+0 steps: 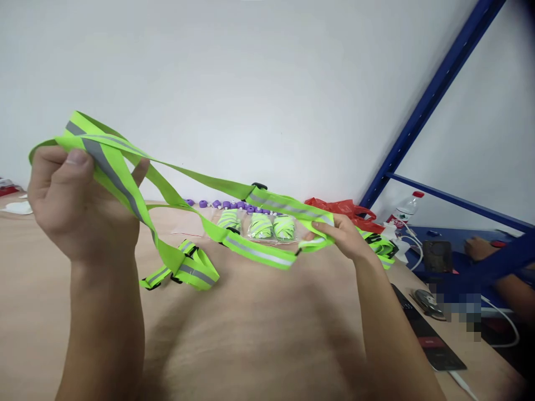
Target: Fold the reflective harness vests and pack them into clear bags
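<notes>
A neon-green reflective strap harness (112,172) with grey stripes and black buckles is stretched in the air between my hands. My left hand (77,189), raised at the left, pinches its crossed straps between thumb and bent fingers. At the other side my right hand (349,236) grips the looped end, its fingers partly hidden by the strap. Two lengths run between the hands, each with a black slider. One buckled tail of the harness (196,273) hangs down at centre left, close above the tabletop.
Rolled green straps in clear bags (261,226) lie at the back of the wooden table (251,328), before several purple pieces (228,204). Right are a red plastic bag (343,209), more green straps (382,248), a phone (434,334), a bottle (407,209) and blue frame (422,111). Another person's hand (478,248) rests beyond.
</notes>
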A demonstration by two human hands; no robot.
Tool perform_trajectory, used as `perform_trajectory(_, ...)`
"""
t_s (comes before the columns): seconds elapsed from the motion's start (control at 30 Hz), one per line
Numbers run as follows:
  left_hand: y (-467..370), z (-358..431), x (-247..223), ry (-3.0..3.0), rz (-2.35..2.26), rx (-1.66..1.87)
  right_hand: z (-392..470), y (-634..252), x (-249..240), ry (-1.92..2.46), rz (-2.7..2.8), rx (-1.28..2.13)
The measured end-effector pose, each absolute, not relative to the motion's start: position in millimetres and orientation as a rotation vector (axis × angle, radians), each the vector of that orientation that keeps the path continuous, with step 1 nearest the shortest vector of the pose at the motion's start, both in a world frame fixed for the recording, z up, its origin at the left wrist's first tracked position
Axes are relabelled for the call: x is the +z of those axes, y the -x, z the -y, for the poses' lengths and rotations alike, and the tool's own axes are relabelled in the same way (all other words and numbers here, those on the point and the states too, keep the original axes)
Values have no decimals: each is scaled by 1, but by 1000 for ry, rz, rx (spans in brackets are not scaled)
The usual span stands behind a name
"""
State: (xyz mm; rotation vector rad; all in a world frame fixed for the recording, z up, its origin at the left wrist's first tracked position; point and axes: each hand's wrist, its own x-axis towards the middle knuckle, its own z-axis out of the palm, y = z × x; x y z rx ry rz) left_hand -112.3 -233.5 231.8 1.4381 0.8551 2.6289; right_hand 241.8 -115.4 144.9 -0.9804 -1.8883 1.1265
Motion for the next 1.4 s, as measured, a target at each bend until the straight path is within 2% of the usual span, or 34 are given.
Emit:
perform_trajectory(0.13,108,241,231,-1319,-691,2437,123,-239,144,1156,2054,1557)
perform_trajectory(0.2,103,239,229,-1293,-675,2377,122,-232,138,1284,2113,1657)
perform_trajectory(0.4,86,229,217,-1244,-717,2121,109,-218,115,1574,2277,1630)
perform_trajectory(0.57,74,234,214,-1280,-659,1826,104,-224,110,1789,2347,1431)
perform_trajectory(0.73,66,236,213,-1216,-556,1588,109,-223,121,1442,2331,1055)
perform_trajectory(0.93,58,234,207,-1225,-518,1460,140,-205,154,815,2088,1236)
perform_trajectory(1.1,49,234,201,-1208,-532,1411,158,-196,165,714,2091,1217)
perform_trajectory(1.27,44,226,196,-1150,-581,1565,160,-195,167,684,2080,1136)
perform_trajectory(1.4,38,217,214,-1175,-607,1654,160,-199,169,653,2025,1072)
